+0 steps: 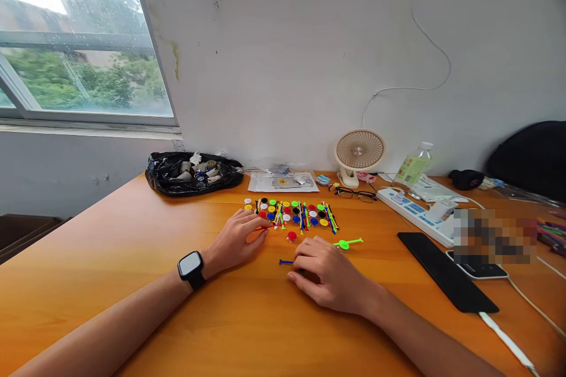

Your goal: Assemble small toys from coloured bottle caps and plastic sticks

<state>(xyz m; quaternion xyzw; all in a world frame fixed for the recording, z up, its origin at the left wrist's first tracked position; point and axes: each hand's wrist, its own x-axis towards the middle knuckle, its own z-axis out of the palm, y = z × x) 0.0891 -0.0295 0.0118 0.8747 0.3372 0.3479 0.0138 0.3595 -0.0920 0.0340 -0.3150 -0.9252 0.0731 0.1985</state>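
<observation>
Where the right hand [329,275] curls over the bench [247,318], a blue stick [286,262] juts leftward from beside its fingers, long axis running crosswise (that hand is the nearer). I cannot tell whether either grip is closed on anything. The left hand [239,240] bends toward a red stick [270,227]; a red disc [292,236] lies between the hands.
</observation>
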